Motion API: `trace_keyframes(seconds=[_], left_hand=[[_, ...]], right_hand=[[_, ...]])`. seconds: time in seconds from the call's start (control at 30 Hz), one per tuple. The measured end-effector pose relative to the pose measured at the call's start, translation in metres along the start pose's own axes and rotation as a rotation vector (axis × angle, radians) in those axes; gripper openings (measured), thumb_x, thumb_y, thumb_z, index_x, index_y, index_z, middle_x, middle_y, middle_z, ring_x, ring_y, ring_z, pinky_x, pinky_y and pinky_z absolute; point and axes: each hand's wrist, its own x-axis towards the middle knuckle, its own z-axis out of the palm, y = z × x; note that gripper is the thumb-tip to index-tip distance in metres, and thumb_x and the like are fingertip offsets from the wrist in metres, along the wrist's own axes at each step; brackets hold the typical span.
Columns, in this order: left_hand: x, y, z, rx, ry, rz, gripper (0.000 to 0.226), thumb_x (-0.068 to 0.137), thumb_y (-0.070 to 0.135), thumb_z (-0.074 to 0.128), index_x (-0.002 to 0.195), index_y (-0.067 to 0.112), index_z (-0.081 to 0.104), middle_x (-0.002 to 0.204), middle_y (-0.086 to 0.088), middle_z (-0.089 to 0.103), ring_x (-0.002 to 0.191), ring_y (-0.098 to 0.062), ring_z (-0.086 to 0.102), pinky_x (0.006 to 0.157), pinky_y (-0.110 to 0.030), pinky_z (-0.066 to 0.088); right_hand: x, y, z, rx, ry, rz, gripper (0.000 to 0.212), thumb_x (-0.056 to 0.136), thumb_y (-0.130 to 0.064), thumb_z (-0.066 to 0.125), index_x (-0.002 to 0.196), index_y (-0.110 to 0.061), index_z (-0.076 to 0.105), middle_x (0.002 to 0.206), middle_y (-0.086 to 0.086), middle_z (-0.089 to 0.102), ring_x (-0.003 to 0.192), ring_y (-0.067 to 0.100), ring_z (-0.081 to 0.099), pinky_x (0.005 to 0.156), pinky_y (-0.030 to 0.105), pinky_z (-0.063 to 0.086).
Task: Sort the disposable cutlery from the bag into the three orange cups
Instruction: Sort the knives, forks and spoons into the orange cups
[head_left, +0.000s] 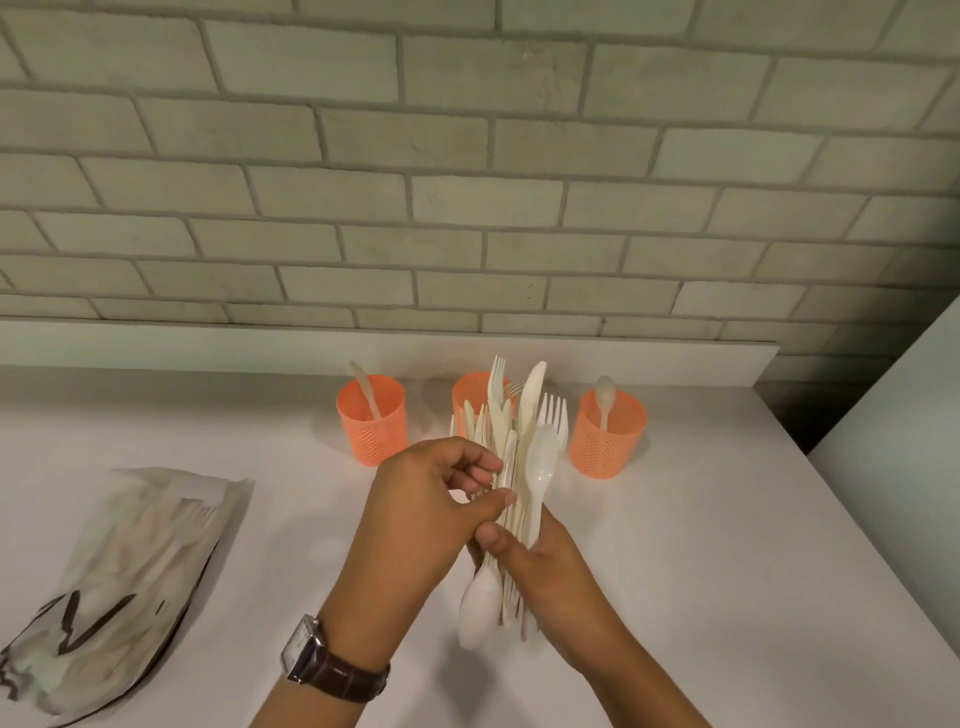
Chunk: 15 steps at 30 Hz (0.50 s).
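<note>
Cutlery bundle (540, 467) gripped upright in right hand (545, 566); left hand (426, 499) pinches one piece of it.
Plastic looks light, stiff and slick: best pinched singly by the handle. Orange cups (371, 426) stand just beyond both hands.

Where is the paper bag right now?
In the head view the bag lies flat on the white counter at the lower left, to the left of the left hand and nearer the camera than the leftmost orange cup.
</note>
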Motion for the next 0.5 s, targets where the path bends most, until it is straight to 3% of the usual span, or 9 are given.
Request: trace_keyframes(seconds=[0.07, 0.17, 0.27, 0.37, 0.43, 0.5], left_hand=[[-0.002, 0.002, 0.000, -0.032, 0.021, -0.008, 0.023, 0.065, 0.007, 0.080, 0.075, 0.025, 0.070, 0.068, 0.006, 0.065, 0.063, 0.002, 0.057, 0.061, -0.004, 0.044], [-0.001, 0.001, -0.002, -0.081, 0.015, -0.026, 0.026, 0.067, 0.006, 0.079, 0.080, 0.027, 0.071, 0.066, 0.007, 0.066, 0.060, 0.002, 0.057, 0.061, -0.004, 0.045], [0.001, -0.003, -0.007, -0.184, -0.038, -0.075, 0.027, 0.069, 0.001, 0.076, 0.086, 0.022, 0.073, 0.065, 0.005, 0.065, 0.057, 0.001, 0.056, 0.063, -0.009, 0.049], [0.002, -0.008, -0.008, -0.235, -0.068, -0.106, 0.030, 0.072, -0.004, 0.071, 0.087, 0.022, 0.072, 0.068, 0.002, 0.064, 0.058, -0.001, 0.056, 0.064, -0.010, 0.049], [0.002, -0.009, -0.003, -0.192, -0.058, -0.090, 0.028, 0.072, 0.001, 0.074, 0.087, 0.025, 0.072, 0.066, 0.005, 0.063, 0.058, -0.001, 0.055, 0.065, -0.011, 0.049], [0.001, -0.010, 0.003, -0.109, -0.043, -0.069, 0.027, 0.067, 0.011, 0.080, 0.086, 0.027, 0.070, 0.066, 0.005, 0.063, 0.058, 0.000, 0.055, 0.064, -0.011, 0.049]], right_hand=[[0.000, 0.002, 0.004, 0.095, -0.003, 0.000, 0.086, 0.053, -0.071, 0.072, 0.121, -0.021, 0.058, 0.091, -0.007, 0.071, 0.078, 0.005, 0.062, 0.073, 0.019, 0.049], [0.000, 0.004, 0.005, 0.254, -0.063, 0.019, 0.074, 0.059, -0.061, 0.076, 0.119, -0.020, 0.061, 0.097, -0.002, 0.071, 0.079, 0.009, 0.060, 0.072, 0.019, 0.049], [-0.001, 0.005, 0.002, 0.300, -0.091, 0.065, 0.052, 0.064, -0.047, 0.075, 0.102, -0.015, 0.062, 0.075, 0.001, 0.062, 0.068, 0.011, 0.056, 0.065, 0.020, 0.047], [-0.002, 0.008, -0.001, 0.346, -0.077, 0.116, 0.044, 0.064, -0.042, 0.071, 0.095, -0.013, 0.060, 0.071, 0.003, 0.059, 0.064, 0.013, 0.054, 0.062, 0.022, 0.046], [-0.003, 0.009, -0.001, 0.348, -0.060, 0.107, 0.050, 0.062, -0.041, 0.077, 0.101, -0.014, 0.062, 0.076, 0.001, 0.064, 0.070, 0.013, 0.059, 0.066, 0.021, 0.049], [-0.001, 0.010, -0.001, 0.327, -0.029, 0.073, 0.048, 0.067, -0.032, 0.078, 0.111, -0.020, 0.063, 0.097, -0.004, 0.073, 0.089, 0.012, 0.068, 0.078, 0.019, 0.051]])
